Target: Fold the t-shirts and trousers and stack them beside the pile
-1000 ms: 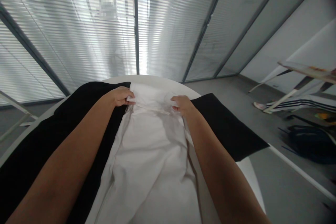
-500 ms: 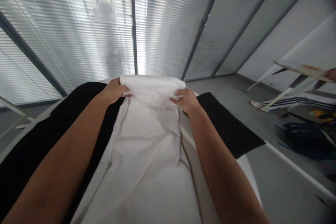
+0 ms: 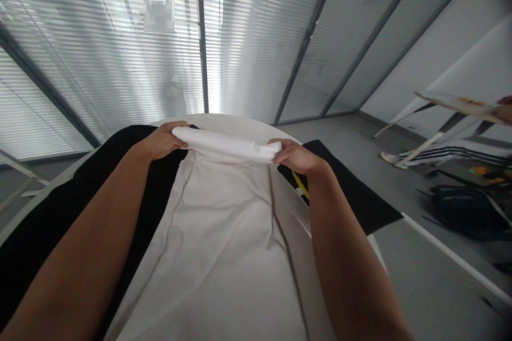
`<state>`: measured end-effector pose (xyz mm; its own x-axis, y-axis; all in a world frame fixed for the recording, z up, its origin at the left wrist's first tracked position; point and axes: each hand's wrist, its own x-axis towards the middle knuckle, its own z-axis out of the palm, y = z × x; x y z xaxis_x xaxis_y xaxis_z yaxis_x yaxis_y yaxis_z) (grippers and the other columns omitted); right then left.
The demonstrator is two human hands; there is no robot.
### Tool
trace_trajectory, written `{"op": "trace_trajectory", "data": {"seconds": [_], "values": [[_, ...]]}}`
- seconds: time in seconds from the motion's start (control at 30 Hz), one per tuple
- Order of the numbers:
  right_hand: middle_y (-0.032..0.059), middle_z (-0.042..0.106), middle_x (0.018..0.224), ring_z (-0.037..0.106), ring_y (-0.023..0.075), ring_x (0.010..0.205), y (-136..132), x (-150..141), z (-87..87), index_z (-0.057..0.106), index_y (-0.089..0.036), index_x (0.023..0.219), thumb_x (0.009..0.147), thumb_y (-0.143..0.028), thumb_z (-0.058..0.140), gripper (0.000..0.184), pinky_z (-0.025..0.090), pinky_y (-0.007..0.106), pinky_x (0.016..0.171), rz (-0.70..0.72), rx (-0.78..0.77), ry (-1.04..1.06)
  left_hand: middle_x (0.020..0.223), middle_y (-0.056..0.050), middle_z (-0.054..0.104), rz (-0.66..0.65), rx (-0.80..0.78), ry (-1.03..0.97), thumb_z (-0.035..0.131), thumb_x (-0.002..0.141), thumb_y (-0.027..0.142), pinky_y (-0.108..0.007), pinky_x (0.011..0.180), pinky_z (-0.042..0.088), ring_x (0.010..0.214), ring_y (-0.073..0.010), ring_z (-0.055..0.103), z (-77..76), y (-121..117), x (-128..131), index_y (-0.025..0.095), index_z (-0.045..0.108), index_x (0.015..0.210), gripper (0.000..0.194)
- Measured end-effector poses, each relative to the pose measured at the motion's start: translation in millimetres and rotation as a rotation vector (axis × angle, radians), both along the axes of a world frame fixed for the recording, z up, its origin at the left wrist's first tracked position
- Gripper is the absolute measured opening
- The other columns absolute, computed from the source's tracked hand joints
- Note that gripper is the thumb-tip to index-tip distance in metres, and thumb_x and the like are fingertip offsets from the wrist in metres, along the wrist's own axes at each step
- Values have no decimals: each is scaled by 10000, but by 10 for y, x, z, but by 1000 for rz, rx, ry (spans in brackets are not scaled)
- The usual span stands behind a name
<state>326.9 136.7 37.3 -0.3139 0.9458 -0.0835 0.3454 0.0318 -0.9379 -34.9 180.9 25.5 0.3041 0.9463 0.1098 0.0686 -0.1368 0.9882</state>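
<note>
A long white cloth (image 3: pixel 228 234), perhaps a folded garment, runs from the bottom of the view toward the far side of a round white table. Its far end is turned over into a thick roll. My left hand (image 3: pixel 168 139) is closed on the roll's left end, fingers partly tucked behind the fabric. At the right end, my right hand (image 3: pixel 294 154) pinches the roll between thumb and fingers. The right end sits slightly lower than the left. Soft creases cross the cloth below the roll.
Black fabric (image 3: pixel 116 165) lies on the table at left, and a black piece (image 3: pixel 352 192) overhangs the right edge near a yellow strip (image 3: pixel 300 184). The white tabletop rim (image 3: pixel 240 121) shows behind. At right are another table (image 3: pixel 460 104), a person's striped leg (image 3: pixel 456 155) and a dark bag (image 3: pixel 472 213).
The far end has gone from a broad flat fold to a narrower, tighter roll. Both hands have moved outward to its ends. The yellow strip and more tabletop now show.
</note>
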Motion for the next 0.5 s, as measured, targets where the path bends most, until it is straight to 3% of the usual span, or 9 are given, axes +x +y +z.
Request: {"op": "trace_trajectory", "data": {"seconds": [0.2, 0.33, 0.43, 0.5], "values": [[-23, 603, 721, 569, 178, 763, -75, 70, 164, 615, -203, 732, 541, -213, 589, 194, 444, 257, 712, 166, 18, -241, 851, -6, 636, -108, 170, 479, 738, 580, 244, -248, 746, 454, 817, -158, 568, 132, -6, -131, 172, 669, 838, 277], [16, 667, 852, 596, 187, 859, -118, 74, 256, 658, -182, 786, 573, -187, 603, 220, 463, 253, 762, 240, -33, -303, 901, -10, 660, -194, 130, 682, 641, 629, 307, -288, 792, 489, 877, -198, 607, 266, -64, -185, 203, 668, 882, 275], [55, 679, 971, 612, 196, 920, -103, 36, 256, 666, -190, 904, 670, -199, 617, 239, 492, 242, 714, 136, -88, -340, 1016, -52, 670, -210, 12, 681, 621, 634, 315, -298, 802, 520, 977, -235, 625, 323, -95, -217, 214, 656, 946, 329], [79, 678, 995, 626, 212, 916, -72, -21, 222, 653, -199, 955, 741, -222, 617, 218, 513, 247, 652, 22, -118, -416, 1053, -110, 672, -127, -150, 710, 605, 675, 384, -324, 756, 550, 994, -272, 638, 336, -105, -209, 204, 646, 992, 367]]}}
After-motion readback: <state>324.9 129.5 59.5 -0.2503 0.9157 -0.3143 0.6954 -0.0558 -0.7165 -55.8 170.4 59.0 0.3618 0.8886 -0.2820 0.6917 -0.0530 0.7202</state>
